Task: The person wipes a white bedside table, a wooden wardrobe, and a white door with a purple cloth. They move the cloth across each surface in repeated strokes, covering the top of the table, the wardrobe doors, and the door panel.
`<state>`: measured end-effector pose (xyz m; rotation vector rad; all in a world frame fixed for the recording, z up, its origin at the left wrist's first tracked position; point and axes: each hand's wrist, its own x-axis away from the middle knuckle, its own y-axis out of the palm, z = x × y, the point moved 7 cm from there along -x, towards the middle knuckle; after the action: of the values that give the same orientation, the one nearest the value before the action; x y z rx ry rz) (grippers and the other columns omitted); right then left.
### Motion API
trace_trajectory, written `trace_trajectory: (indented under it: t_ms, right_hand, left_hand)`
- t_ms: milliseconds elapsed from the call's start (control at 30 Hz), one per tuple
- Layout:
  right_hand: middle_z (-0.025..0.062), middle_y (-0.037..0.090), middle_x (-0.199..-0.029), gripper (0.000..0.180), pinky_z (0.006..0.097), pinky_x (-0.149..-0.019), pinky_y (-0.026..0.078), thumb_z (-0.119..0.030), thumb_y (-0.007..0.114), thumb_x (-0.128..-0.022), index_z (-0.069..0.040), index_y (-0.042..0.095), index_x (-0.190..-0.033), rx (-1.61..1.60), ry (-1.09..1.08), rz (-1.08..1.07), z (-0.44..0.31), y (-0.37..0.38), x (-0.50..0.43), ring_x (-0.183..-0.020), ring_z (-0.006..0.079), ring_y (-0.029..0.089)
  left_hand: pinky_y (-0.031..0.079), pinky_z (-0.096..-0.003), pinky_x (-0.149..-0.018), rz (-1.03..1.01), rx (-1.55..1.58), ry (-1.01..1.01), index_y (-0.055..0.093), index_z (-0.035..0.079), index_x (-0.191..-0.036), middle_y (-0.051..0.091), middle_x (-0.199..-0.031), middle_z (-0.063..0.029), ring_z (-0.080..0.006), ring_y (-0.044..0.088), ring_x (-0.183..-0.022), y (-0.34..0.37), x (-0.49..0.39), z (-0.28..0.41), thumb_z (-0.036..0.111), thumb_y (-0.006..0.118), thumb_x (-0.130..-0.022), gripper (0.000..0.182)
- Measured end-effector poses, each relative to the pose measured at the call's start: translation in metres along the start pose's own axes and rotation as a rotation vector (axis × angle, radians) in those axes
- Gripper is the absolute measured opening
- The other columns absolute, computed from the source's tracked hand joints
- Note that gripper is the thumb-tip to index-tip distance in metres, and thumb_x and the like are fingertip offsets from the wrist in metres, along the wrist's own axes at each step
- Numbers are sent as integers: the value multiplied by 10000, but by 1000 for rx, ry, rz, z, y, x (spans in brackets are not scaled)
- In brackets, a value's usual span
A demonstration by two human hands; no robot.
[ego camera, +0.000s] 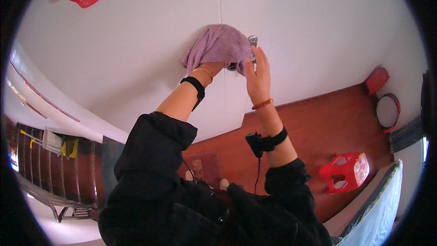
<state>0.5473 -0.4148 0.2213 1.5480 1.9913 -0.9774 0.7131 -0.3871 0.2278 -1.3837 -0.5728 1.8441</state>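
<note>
A purple terry cloth [222, 42] is bunched against a white door [153, 41], over part of its metal handle. My left hand [213, 67] reaches up under the cloth and holds it; the fingers are hidden by its folds. Just right of the cloth, my right hand [258, 78] is raised with the fingers stretched up and the thumb apart. It is beside the metal door handle [252, 40], whose upper end shows past the cloth. Whether the right fingertips touch the handle or the cloth's edge, I cannot tell. A dark metal piece [232, 66] peeks out below the cloth.
A red plastic stool [343, 172] stands on the reddish floor [307, 133] at right. A red bin [376, 80] and a round red-rimmed object [388, 112] sit by the far wall. A stairway [54, 167] with a railing descends at left. A mat [206, 164] lies near my feet.
</note>
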Motion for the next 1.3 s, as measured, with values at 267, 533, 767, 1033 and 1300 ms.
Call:
trace_trajectory:
  t_ms: [267,533,767,1033,1300]
  right_hand:
    - [197,455,-1381,404,375,-1065,334,-200,508,-950,-13,493,-1307,-157,85,-224,26,97,56,-1295,314,419]
    - [167,572,-1271,424,356,-998,409,-268,508,-952,-25,521,-1299,-440,251,-620,-11,229,105,-1188,283,536]
    - [160,595,-1240,420,351,-960,437,-279,508,-947,-22,536,-1278,-521,182,-902,-69,320,155,-1129,268,574]
    - [198,568,-1221,611,493,-831,529,-480,529,-907,-95,424,-1371,-471,839,-1389,-107,428,256,-1021,318,616]
    - [148,449,-1346,733,619,-898,442,-636,532,-840,-164,376,-1380,-880,1278,-1020,-108,506,338,-1212,354,469]
  left_hand:
    - [331,-379,-1007,-2,-115,-196,459,121,-1316,470,-1320,-82,-283,426,-1199,-39,88,-55,292,613,-848,522]
    - [377,-371,-965,81,-260,-470,497,100,-1278,512,-1270,-93,-280,477,-1145,-128,195,-131,271,589,-860,461]
    - [416,-365,-929,196,-337,-661,529,81,-1244,549,-1227,-103,-278,521,-1098,-205,284,-190,253,568,-870,413]
    - [462,-357,-887,201,-337,-930,567,61,-1206,591,-1177,-114,-275,571,-1044,-220,390,-282,232,544,-882,367]
    - [507,-349,-846,222,102,-1317,604,40,-1167,633,-1128,-126,-272,621,-990,-201,516,-381,211,520,-893,334]
